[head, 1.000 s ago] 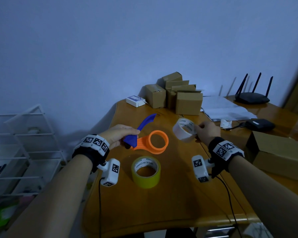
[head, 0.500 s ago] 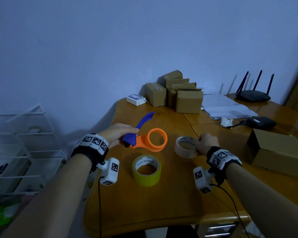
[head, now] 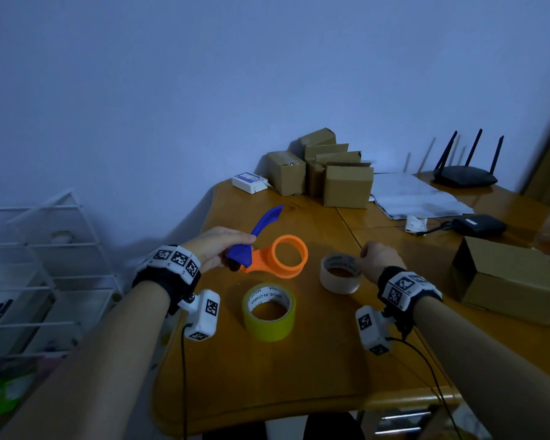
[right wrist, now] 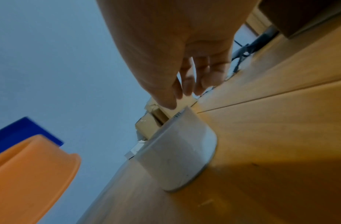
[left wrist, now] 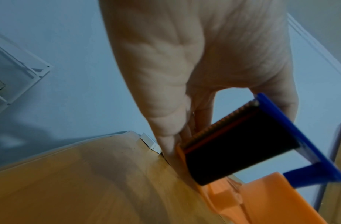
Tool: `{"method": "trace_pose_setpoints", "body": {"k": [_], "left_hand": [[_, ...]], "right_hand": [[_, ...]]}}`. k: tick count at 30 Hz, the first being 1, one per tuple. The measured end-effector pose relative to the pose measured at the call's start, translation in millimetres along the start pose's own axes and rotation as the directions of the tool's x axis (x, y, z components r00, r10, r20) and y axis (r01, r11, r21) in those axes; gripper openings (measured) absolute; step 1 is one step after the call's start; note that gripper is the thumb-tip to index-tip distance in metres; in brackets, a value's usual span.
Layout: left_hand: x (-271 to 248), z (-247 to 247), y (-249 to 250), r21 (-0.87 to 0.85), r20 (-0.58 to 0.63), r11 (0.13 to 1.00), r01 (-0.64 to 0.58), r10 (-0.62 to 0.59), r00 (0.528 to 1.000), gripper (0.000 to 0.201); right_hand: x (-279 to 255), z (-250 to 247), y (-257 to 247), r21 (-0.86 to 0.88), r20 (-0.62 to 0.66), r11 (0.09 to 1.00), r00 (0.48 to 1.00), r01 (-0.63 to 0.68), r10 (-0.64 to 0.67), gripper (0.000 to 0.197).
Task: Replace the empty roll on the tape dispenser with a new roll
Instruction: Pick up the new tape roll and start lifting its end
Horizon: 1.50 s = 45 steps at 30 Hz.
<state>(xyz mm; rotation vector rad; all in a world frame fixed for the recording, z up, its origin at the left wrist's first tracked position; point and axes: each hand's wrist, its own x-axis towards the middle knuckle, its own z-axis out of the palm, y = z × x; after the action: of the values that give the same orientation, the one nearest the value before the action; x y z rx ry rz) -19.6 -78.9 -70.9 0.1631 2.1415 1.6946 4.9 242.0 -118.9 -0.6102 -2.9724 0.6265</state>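
From the head view I see my left hand (head: 218, 249) gripping the tape dispenser (head: 269, 249) by its blue handle end, holding it just above the worktop (head: 267, 376), with its orange ring bare. My right hand (head: 377, 260) sits at the far edge of the white empty roll (head: 340, 274), which lies flat on the worktop just right of the dispenser. I cannot tell from here whether the fingers touch it. The yellow new roll (head: 269, 311) lies flat nearer to me, between my two wrists and apart from both hands. Cardboard boxes (head: 327, 173) and a router (head: 464, 176) stand at the back.

Through the left wrist view, my left hand (left wrist: 184, 63) has its fingers curled down around the dispenser's (left wrist: 248, 145) blue frame, beside the serrated cutter and black roller.

Through the right wrist view, my right hand (right wrist: 171, 45) hangs with relaxed, nearly straight fingers (right wrist: 186, 84) just above the empty roll's (right wrist: 177, 154) top rim, gripping nothing. The dispenser's (right wrist: 29, 171) orange ring shows at lower left.
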Motion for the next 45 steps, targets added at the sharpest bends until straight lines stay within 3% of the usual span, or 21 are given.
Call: {"method": "trace_pose_setpoints", "body": {"k": [3,5,9,13,15,21,26,29,38,42,45], "left_hand": [[1,1,1,-0.01,-0.013,1.0,-0.006,0.006,1.0,0.045],[2,2,2,-0.004,-0.028,1.0,-0.017,0.017,0.999,0.046],[5,3,4,-0.024,-0.046,0.999,-0.036,0.035,0.998,0.043],[6,1,3,-0.037,-0.093,0.998,-0.047,0.043,0.995,0.041],[7,-2,3,-0.049,-0.127,0.998,-0.044,0.037,0.991,0.041],[7,-9,0,-0.065,-0.151,0.997,0.032,-0.041,0.988,0.043],[9,-9,-7,-0.055,-0.213,0.986,0.155,-0.163,0.963,0.043],[12,-8,-11,-0.006,-0.194,0.976,0.217,-0.214,0.957,0.044],[15,14,-15,-0.057,-0.193,0.979,0.196,-0.203,0.96,0.042],[16,18,-20,-0.026,-0.215,0.974,0.223,-0.223,0.951,0.04],[21,20,-28,0.056,-0.195,0.956,0.288,-0.273,0.942,0.053]], "right_hand": [[-2,-5,-12,0.032,-0.048,0.991,0.991,0.127,-0.125,0.024],[-4,-6,-26,0.035,0.0,0.964,0.965,0.262,-0.263,0.021],[-25,-5,-63,-0.014,0.288,0.889,0.854,0.457,-0.434,0.031],[-49,7,-88,-0.006,0.556,0.858,0.715,0.513,-0.424,0.04],[-56,14,-94,-0.023,0.599,0.852,0.689,0.523,-0.407,0.044],[-67,27,-100,-0.129,0.595,0.832,0.713,0.54,-0.371,0.058],[-67,24,-103,-0.138,0.573,0.801,0.707,0.583,-0.415,0.045],[-58,17,-100,-0.049,0.584,0.837,0.696,0.544,-0.418,0.038],[-40,-8,-97,0.137,0.39,0.881,0.793,0.452,-0.468,0.049],[-38,-9,-92,0.179,0.344,0.888,0.819,0.423,-0.459,0.041],[-37,-9,-89,0.174,0.275,0.882,0.839,0.437,-0.47,0.043]]}}
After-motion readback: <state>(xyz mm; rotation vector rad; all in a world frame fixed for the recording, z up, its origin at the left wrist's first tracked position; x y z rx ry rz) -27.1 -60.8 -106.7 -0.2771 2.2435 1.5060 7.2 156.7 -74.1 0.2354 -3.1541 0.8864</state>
